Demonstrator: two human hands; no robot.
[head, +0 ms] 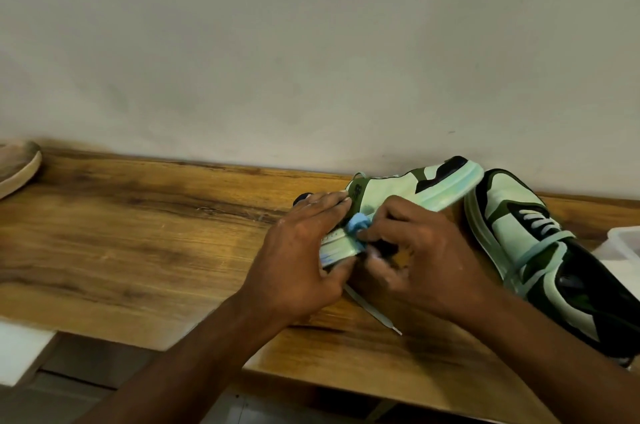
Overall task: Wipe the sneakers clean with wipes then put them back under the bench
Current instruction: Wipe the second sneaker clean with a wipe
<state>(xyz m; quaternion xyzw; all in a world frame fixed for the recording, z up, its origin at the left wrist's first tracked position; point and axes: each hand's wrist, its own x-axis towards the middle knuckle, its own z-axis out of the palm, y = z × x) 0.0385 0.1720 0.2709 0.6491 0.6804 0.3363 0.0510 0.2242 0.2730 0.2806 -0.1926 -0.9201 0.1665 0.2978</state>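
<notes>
Sneaker (pixel 398 190) tipped on its side on the desk (pixel 138 233), second sneaker (pixel 540 250) just beside it. Left hand (pixel 304 250) clamps the heel; right hand (pixel 422 250) pinches a blue wipe (pixel 358 226) against the sole. Looks light, stiff-soled; best held by heel or midsole.

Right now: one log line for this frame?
step: wiping | left hand: holds tilted sneaker | right hand: pinches blue wipe at sole | second sneaker: on bench
</notes>
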